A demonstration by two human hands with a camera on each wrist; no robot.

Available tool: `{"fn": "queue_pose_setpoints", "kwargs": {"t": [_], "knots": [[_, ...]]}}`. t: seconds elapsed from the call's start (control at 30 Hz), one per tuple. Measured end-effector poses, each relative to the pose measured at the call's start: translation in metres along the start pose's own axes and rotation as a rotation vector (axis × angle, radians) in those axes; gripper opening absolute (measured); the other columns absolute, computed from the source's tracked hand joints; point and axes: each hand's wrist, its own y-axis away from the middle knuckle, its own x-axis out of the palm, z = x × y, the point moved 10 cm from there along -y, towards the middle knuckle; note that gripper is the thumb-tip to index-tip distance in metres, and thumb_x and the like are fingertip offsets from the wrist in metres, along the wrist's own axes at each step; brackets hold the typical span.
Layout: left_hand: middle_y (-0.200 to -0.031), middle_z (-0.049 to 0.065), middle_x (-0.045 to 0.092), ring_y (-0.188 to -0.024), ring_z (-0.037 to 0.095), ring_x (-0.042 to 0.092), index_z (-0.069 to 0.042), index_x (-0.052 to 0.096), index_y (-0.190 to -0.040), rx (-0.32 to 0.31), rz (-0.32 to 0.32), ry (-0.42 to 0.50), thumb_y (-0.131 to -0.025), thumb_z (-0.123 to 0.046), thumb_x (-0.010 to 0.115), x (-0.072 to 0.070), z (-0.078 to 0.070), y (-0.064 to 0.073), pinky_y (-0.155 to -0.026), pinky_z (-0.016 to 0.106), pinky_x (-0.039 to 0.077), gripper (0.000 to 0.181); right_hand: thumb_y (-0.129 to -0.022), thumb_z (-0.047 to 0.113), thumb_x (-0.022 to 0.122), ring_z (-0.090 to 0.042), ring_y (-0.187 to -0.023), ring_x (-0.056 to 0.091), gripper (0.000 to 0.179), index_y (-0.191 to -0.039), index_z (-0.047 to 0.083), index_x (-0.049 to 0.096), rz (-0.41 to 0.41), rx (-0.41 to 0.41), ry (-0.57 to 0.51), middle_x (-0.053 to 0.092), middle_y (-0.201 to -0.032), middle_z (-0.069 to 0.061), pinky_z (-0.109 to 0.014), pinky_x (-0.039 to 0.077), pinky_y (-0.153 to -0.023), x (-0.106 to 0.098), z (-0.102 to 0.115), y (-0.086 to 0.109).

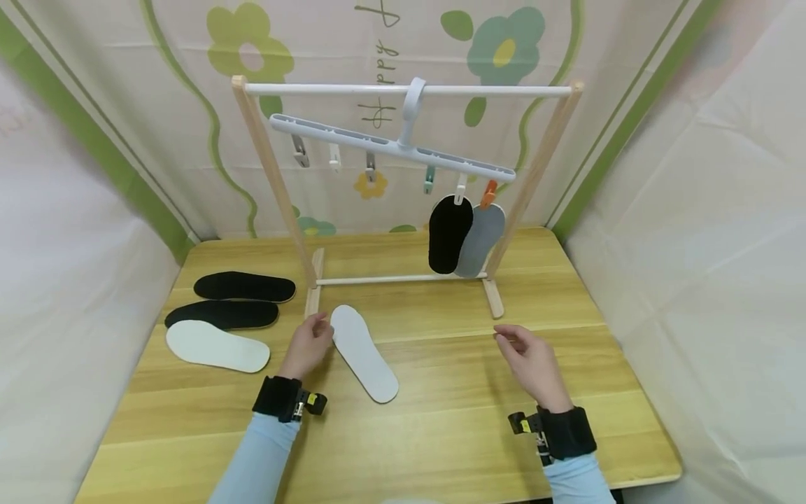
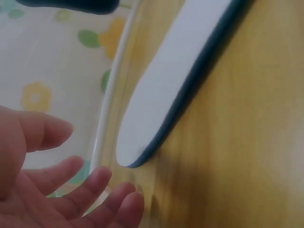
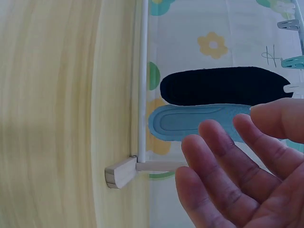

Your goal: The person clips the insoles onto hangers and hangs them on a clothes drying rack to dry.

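A white insole [image 1: 365,353] lies slantwise on the table; the left wrist view shows a dark edge under this insole [image 2: 166,80]. Just left of its upper end is my left hand [image 1: 308,344], fingers loosely bent and nothing between them; in the left wrist view the hand [image 2: 71,190] appears apart from the insole. My right hand [image 1: 532,362] hovers over the right of the table, holding nothing, its fingers [image 3: 204,161] relaxed. From the hanger [image 1: 390,145] hang a black insole [image 1: 450,234] in a white clip [image 1: 460,190] and a grey-blue insole [image 1: 483,241] in an orange clip [image 1: 488,194].
On the left of the table [image 1: 441,434] lie two black insoles [image 1: 245,286] and another white insole [image 1: 217,346], which partly covers one of them. A wooden-legged rack with a white top bar [image 1: 327,89] carries the tilted hanger. Several more clips [image 1: 429,180] dangle without insoles.
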Motion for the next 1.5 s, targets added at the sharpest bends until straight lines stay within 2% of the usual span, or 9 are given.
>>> {"fn": "queue_pose_setpoints", "kwargs": {"t": [0.17, 0.3, 0.43, 0.53, 0.73, 0.9, 1.17, 1.33, 1.5], "knots": [[-0.135, 0.026, 0.053, -0.121, 0.038, 0.052, 0.002, 0.044, -0.144, 0.018, -0.011, -0.066, -0.102, -0.018, 0.054, 0.0, -0.003, -0.011, -0.1, 0.051, 0.044, 0.048, -0.103, 0.024, 0.057, -0.025, -0.1, 0.066, 0.03, -0.125, 0.006, 0.065, -0.015, -0.029, 0.01, 0.07, -0.114, -0.01, -0.044, 0.054, -0.083, -0.005, 0.006, -0.002], [-0.139, 0.027, 0.05, -0.128, 0.04, 0.048, 0.003, 0.044, -0.144, 0.009, 0.006, -0.1, -0.101, -0.018, 0.055, 0.002, -0.004, -0.017, -0.107, 0.053, 0.038, 0.049, -0.103, 0.023, 0.057, -0.024, -0.099, 0.067, 0.028, -0.123, 0.006, 0.066, -0.029, -0.056, 0.022, 0.07, -0.112, -0.01, -0.044, 0.055, -0.082, -0.009, 0.011, -0.005], [-0.14, 0.028, 0.049, -0.132, 0.041, 0.044, 0.006, 0.044, -0.143, 0.014, 0.02, -0.171, -0.099, -0.016, 0.059, 0.004, -0.006, -0.021, -0.11, 0.053, 0.034, 0.052, -0.103, 0.024, 0.057, -0.025, -0.098, 0.067, 0.028, -0.123, 0.006, 0.066, -0.035, -0.069, 0.027, 0.07, -0.112, -0.011, -0.045, 0.055, -0.082, -0.013, 0.016, -0.01], [-0.137, 0.029, 0.052, -0.129, 0.042, 0.047, 0.008, 0.046, -0.141, 0.032, 0.022, -0.234, -0.096, -0.016, 0.063, 0.005, -0.009, -0.024, -0.108, 0.053, 0.036, 0.054, -0.103, 0.023, 0.057, -0.025, -0.098, 0.067, 0.029, -0.123, 0.005, 0.066, -0.04, -0.092, 0.029, 0.07, -0.112, -0.011, -0.044, 0.055, -0.081, -0.017, 0.022, -0.014], [-0.132, 0.03, 0.056, -0.123, 0.043, 0.052, 0.01, 0.051, -0.137, 0.077, 0.001, -0.344, -0.089, -0.018, 0.073, 0.009, -0.016, -0.028, -0.103, 0.053, 0.041, 0.059, -0.102, 0.021, 0.057, -0.023, -0.097, 0.067, 0.029, -0.123, 0.004, 0.067, -0.063, -0.158, 0.036, 0.071, -0.11, -0.012, -0.023, 0.053, -0.08, -0.028, 0.04, -0.025], [-0.131, 0.032, 0.054, -0.121, 0.045, 0.051, 0.011, 0.053, -0.135, 0.045, -0.011, -0.375, -0.086, -0.024, 0.077, 0.013, -0.02, -0.026, -0.101, 0.054, 0.042, 0.064, -0.102, 0.019, 0.058, -0.026, -0.096, 0.067, 0.028, -0.122, 0.002, 0.068, -0.1, -0.202, 0.034, 0.071, -0.11, -0.014, -0.013, 0.047, -0.077, -0.042, 0.059, -0.035], [-0.122, 0.031, 0.054, -0.107, 0.045, 0.056, 0.007, 0.055, -0.133, -0.022, -0.027, -0.449, -0.08, -0.029, 0.082, 0.018, -0.016, -0.029, -0.089, 0.056, 0.048, 0.07, -0.102, 0.021, 0.057, -0.025, -0.095, 0.066, 0.029, -0.121, 0.001, 0.068, -0.142, -0.263, 0.047, 0.071, -0.11, -0.014, -0.013, 0.047, -0.078, -0.06, 0.098, -0.054], [-0.123, 0.03, 0.054, -0.108, 0.044, 0.055, 0.006, 0.053, -0.134, -0.054, -0.029, -0.419, -0.078, -0.026, 0.085, 0.017, -0.01, -0.033, -0.087, 0.054, 0.049, 0.072, -0.102, 0.019, 0.058, -0.025, -0.093, 0.067, 0.029, -0.121, 0.001, 0.068, -0.142, -0.311, 0.038, 0.071, -0.109, -0.014, -0.014, 0.048, -0.078, -0.064, 0.126, -0.066], [-0.119, 0.028, 0.055, -0.102, 0.04, 0.057, 0.004, 0.046, -0.129, -0.092, -0.041, -0.37, -0.076, -0.021, 0.088, 0.012, -0.009, -0.032, -0.083, 0.05, 0.049, 0.072, -0.101, 0.018, 0.059, -0.024, -0.093, 0.067, 0.029, -0.123, 0.001, 0.068, -0.123, -0.347, 0.049, 0.071, -0.11, -0.013, -0.035, 0.054, -0.082, -0.062, 0.15, -0.079]]}}
